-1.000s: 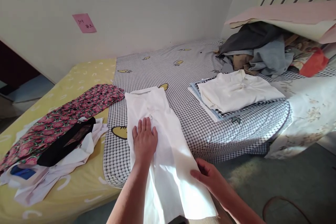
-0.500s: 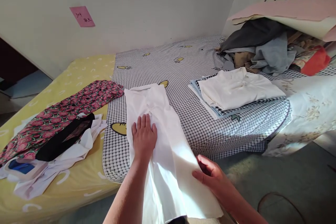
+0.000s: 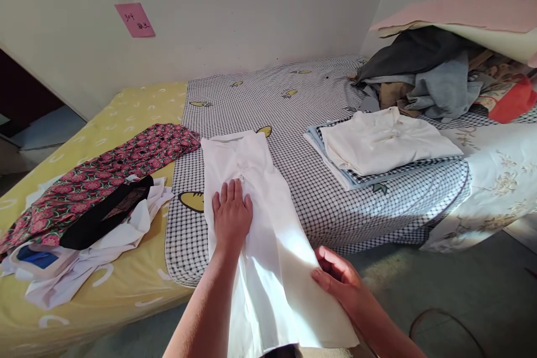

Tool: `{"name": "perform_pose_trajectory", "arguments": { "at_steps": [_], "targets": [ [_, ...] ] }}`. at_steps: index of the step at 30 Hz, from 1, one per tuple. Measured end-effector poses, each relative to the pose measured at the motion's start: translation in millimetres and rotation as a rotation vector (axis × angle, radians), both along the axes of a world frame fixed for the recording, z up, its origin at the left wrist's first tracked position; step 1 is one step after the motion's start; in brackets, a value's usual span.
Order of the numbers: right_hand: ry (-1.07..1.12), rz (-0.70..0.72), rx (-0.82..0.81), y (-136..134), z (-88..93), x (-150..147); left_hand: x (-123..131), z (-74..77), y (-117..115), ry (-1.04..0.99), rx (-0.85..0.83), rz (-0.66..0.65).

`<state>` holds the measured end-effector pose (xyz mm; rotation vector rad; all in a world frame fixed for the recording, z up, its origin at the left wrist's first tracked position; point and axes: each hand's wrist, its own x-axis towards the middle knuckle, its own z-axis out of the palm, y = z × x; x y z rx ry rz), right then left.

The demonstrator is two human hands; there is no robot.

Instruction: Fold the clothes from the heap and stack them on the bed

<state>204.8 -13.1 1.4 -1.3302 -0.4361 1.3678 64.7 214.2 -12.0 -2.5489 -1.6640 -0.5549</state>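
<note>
A long white garment (image 3: 272, 224) lies lengthwise over the front of the bed, its near part hanging over the edge towards me; I cannot tell its kind. My left hand (image 3: 232, 210) rests flat on its upper middle, fingers stretched out. At the garment's right edge, lower down, my right hand (image 3: 338, 277) has the cloth between thumb and fingers, with the fingers partly hidden. Sunlight falls in bright patches across the lower cloth.
A folded stack of clothes (image 3: 386, 145) lies to the right on the checked bedsheet (image 3: 247, 100). Behind it is a heap of dark and grey clothes (image 3: 440, 78). On the left, a red floral garment (image 3: 109, 173) and a black piece (image 3: 109, 215) lie on the yellow sheet (image 3: 146, 100).
The view has shifted slightly, so the bed and clothes sit a little differently in the picture. Both hands stay at the same places on the white garment.
</note>
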Motion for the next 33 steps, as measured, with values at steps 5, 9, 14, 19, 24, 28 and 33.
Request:
{"name": "perform_pose_trajectory", "arguments": {
  "at_steps": [5, 9, 14, 19, 24, 28, 33],
  "targets": [
    [0.007, 0.047, 0.043, 0.0, -8.9, 1.9, 0.0, -0.7, 0.6, 0.002, 0.016, 0.002],
    [0.051, 0.043, 0.064, 0.9, -10.4, 0.4, -0.3, -1.9, 1.6, 0.007, 0.019, 0.000],
    [0.058, -0.001, 0.025, -4.3, -10.5, 0.7, -0.5, -2.6, 2.3, 0.001, 0.017, -0.003],
    [-0.039, 0.099, 0.024, -17.4, -28.2, 12.8, -0.4, -4.2, 2.6, -0.006, 0.027, -0.004],
    [-0.306, 0.035, -0.019, -20.7, -45.6, 28.5, -0.6, -5.1, 2.3, -0.018, 0.054, -0.014],
    [-0.794, -0.217, 0.174, 3.7, -25.0, 37.3, -1.5, -3.9, 1.6, -0.020, 0.064, -0.016],
    [-1.460, -0.233, 0.558, 70.7, 13.2, 31.0, -3.0, -2.9, 1.3, -0.002, 0.073, -0.005]
  ]
}}
